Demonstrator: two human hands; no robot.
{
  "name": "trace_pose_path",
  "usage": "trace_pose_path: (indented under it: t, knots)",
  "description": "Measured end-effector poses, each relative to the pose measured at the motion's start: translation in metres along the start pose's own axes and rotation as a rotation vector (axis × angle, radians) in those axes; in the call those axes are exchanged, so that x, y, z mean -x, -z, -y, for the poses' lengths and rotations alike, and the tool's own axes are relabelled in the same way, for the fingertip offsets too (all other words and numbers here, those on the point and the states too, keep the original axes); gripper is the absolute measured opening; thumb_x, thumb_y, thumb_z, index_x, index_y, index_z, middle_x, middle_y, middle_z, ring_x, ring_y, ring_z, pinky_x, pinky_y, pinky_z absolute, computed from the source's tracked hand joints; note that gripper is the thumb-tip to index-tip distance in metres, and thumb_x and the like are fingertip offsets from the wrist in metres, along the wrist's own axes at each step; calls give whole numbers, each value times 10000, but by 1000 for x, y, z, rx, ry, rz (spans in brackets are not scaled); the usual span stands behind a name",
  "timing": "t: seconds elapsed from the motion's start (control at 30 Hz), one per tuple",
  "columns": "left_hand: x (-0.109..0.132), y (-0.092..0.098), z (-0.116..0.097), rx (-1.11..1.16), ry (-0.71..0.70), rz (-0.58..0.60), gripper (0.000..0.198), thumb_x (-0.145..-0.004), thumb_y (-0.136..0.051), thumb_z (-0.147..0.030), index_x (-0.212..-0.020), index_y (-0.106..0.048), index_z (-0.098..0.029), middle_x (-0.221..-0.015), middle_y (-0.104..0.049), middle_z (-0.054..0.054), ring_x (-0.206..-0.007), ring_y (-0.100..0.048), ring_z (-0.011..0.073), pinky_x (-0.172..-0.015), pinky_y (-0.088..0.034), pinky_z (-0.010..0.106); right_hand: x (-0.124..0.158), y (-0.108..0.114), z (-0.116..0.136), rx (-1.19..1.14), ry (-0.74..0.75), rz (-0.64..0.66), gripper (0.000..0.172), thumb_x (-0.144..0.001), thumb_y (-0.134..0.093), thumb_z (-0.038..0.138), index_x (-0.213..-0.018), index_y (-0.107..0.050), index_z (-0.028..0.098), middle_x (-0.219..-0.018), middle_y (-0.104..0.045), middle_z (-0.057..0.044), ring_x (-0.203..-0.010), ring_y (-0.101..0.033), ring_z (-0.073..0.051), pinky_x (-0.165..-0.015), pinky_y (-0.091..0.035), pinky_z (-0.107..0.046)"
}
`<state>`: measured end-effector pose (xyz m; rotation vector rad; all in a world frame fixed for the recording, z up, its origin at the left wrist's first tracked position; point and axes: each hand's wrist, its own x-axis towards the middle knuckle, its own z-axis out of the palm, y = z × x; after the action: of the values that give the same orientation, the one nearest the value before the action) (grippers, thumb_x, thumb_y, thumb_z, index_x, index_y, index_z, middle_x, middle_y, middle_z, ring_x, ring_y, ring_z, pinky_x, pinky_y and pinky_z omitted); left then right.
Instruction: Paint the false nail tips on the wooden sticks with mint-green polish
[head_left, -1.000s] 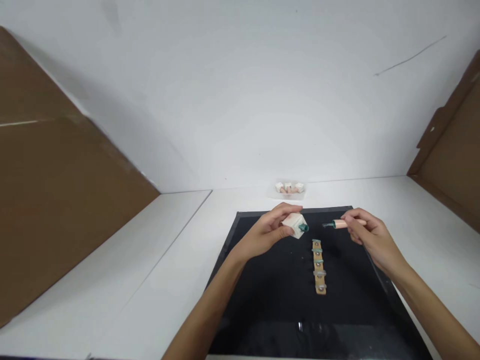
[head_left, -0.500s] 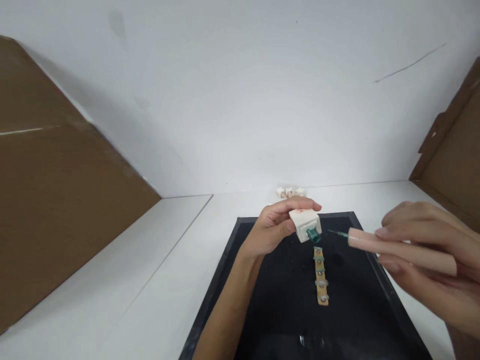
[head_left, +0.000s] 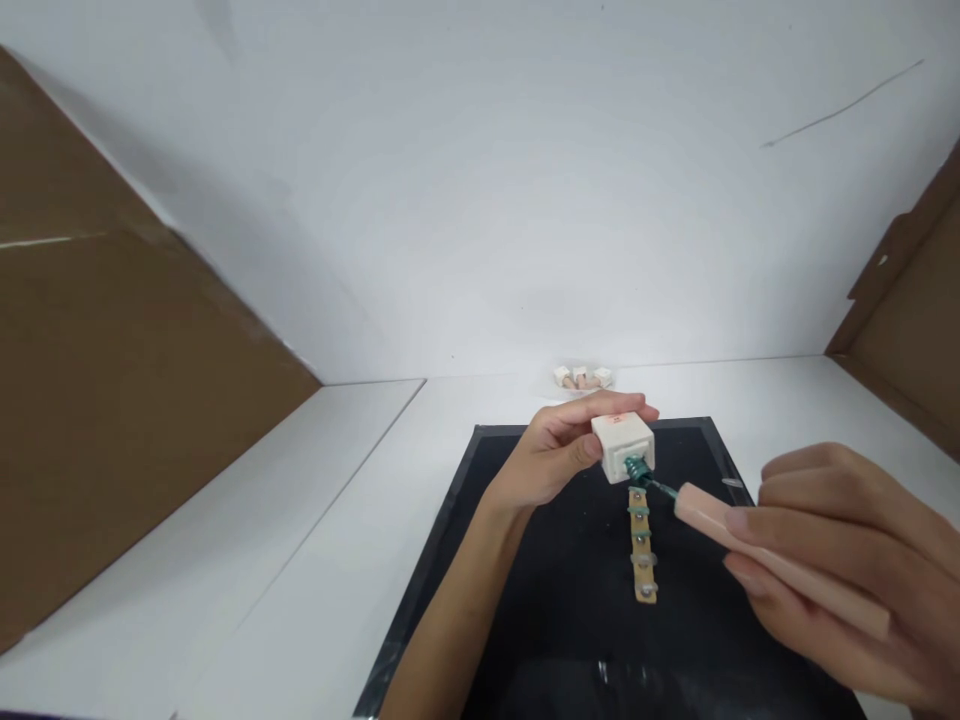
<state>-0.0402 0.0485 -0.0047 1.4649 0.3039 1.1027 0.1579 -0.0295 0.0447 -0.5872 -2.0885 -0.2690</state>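
My left hand (head_left: 559, 450) grips a small white square nail polish bottle (head_left: 624, 440), tilted so that its green-smeared threaded neck (head_left: 637, 470) points down to the right. Between the thumb and fingers of my right hand (head_left: 832, 560) is a long pale pink nail polish brush (head_left: 780, 570). Its thin green-coated tip reaches the mouth of the bottle; whether it is inside or just at the rim I cannot tell. Below the bottle, a narrow tan strip (head_left: 643, 560) carries several nail tips, some green and some clear.
A black mat (head_left: 555, 620) lies under the strip on the white table (head_left: 337, 560). Several more white-and-pink bottles (head_left: 581, 378) stand at the back by the white wall. Brown cardboard panels (head_left: 135, 380) rise at the left and right.
The brush in my right hand has moved left and down, bringing its tip from a gap beside the bottle to the bottle's mouth. My left hand and the bottle have shifted slightly right.
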Motion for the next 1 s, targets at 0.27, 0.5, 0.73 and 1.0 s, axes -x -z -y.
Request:
trace_pose_path:
  t: [0.27, 0.5, 0.73, 1.0]
  knots:
    - [-1, 0, 2, 21, -5, -5, 340, -755, -637, -371, -1068, -656, -240, -1070, -660, 95, -938, -624, 208, -765, -509, 310, -7, 1, 2, 161, 103, -37, 158, -797, -565, 47, -790, -681, 154, -541, -555, 5, -480, -505, -108, -428, -433, -236]
    - [-3, 0, -1, -23, -13, -43, 309, -712, -682, -357, -998, -690, -242, -1013, -675, 82, -918, -627, 208, -732, -516, 292, -5, -3, -2, 204, 112, -38, 128, -801, -585, 124, -805, -678, 212, -507, -547, 14, -482, -517, -136, -420, -429, -258]
    - [-4, 1, -1, -48, 29, -57, 283, -701, -703, -272, -982, -695, -236, -1025, -676, 76, -924, -627, 209, -738, -504, 288, -2, -3, -4, 100, -3, 84, 134, -812, -570, 143, -909, -650, 189, -583, -614, -19, -494, -550, -149, -432, -435, -275]
    - [-6, 0, -3, -13, -2, 4, 281, -711, -691, -314, -985, -696, -256, -1005, -680, 60, -927, -628, 190, -748, -513, 272, -1, -4, -10, -193, -266, 124, 106, -835, -543, 176, -896, -627, 201, -688, -645, -20, -612, -593, -150, -490, -477, -248]
